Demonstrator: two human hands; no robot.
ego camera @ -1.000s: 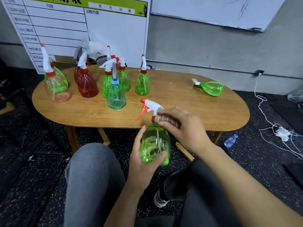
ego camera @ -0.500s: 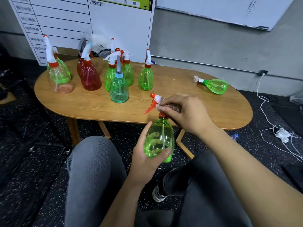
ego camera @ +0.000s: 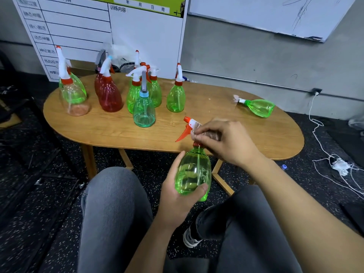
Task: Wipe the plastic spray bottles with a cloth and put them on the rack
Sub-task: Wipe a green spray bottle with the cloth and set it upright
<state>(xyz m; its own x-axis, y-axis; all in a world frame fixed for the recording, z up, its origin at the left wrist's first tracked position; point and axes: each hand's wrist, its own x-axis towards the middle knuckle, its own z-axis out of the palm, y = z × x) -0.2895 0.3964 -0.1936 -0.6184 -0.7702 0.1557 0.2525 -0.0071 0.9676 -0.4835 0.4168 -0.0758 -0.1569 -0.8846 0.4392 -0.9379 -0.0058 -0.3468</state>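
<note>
One head-worn wide-angle view looks forward and down, close over the person's lap, across the wooden surface (ego camera: 110, 131) toward the wall.

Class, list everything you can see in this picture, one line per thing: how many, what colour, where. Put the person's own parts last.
held spray bottle: one, green with orange trigger, in front of the table.
wipe: one, clear or pale, pressed on the held bottle's head.
standing spray bottles: about eight, mostly green, also red, teal and clear, table's left half.
lying spray bottle: one, green, on its side, table's right end.
table: one, light wood, oval.
chart board: one, white, against the wall.
whiteboard: one, white, on the wall.
cables: white, floor at right.
left hand: holds the bottle's body.
right hand: grips the wipe.
</note>
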